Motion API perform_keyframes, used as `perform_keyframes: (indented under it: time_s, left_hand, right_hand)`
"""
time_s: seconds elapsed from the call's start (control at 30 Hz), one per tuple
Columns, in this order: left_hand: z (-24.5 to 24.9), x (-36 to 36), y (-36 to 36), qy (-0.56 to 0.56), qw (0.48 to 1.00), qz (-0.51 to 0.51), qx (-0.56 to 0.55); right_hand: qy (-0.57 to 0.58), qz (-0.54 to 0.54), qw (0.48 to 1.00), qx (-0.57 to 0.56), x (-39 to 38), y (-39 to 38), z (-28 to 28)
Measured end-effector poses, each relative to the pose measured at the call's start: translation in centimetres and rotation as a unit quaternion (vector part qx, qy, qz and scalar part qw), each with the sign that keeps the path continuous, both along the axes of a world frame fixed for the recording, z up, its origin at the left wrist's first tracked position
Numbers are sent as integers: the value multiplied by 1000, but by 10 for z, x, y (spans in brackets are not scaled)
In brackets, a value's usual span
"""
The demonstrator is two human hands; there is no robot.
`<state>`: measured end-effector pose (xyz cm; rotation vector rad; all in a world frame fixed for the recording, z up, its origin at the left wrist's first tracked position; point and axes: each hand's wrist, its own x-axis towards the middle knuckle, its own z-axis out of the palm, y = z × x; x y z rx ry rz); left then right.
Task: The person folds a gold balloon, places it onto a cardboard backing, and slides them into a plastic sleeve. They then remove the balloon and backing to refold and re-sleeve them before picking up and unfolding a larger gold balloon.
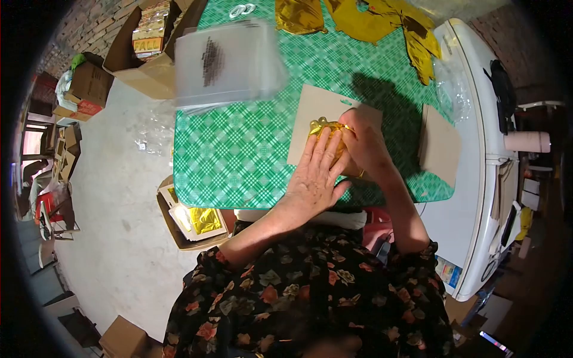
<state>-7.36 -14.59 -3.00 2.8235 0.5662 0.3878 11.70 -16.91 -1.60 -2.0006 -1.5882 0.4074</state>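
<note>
A shiny gold foil piece [319, 126] lies on a beige card [302, 132] with a small slot near its top edge, on the green checked tablecloth [239, 161]. Over the foil, my left hand [315, 173] rests with its fingers stretched out and pressing lightly on it. My right hand [364, 137] is curled at the foil's right side, its fingertips together at the foil's edge. Most of the foil is hidden beneath both hands.
Clear plastic bags [230, 65] are stacked at the table's back left. Gold foil pieces [364, 21] lie along the back. Another beige card [440, 143] is at the right. Open boxes [146, 77] stand left, and one with packed gold foil [203, 221] sits below the table's left corner.
</note>
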Motion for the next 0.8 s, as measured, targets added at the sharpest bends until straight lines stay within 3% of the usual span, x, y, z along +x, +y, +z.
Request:
perform_keyframes:
  time_s: [0.17, 0.27, 0.37, 0.47, 0.6, 0.8]
  left_hand:
    - [-1, 0, -1, -12, 1000, 3, -5]
    - [1, 1, -1, -2, 1000, 6, 0]
    - [2, 2, -2, 12, 1000, 6, -13]
    - [2, 2, -1, 20, 1000, 4, -11]
    - [4, 2, -1, 26, 999, -3, -29]
    - [8, -3, 5, 7, 996, -14, -85]
  right_hand:
    - [-82, 16, 996, 39, -3, -2, 1]
    - [-131, 25, 979, 154, -10, -11, 14]
    - [-92, 33, 977, 191, -16, -37, 16]
    - [-80, 85, 984, 134, -30, -56, 15]
    - [-154, 88, 983, 33, -33, -78, 1]
    - [-204, 82, 976, 4, -20, -85, -11]
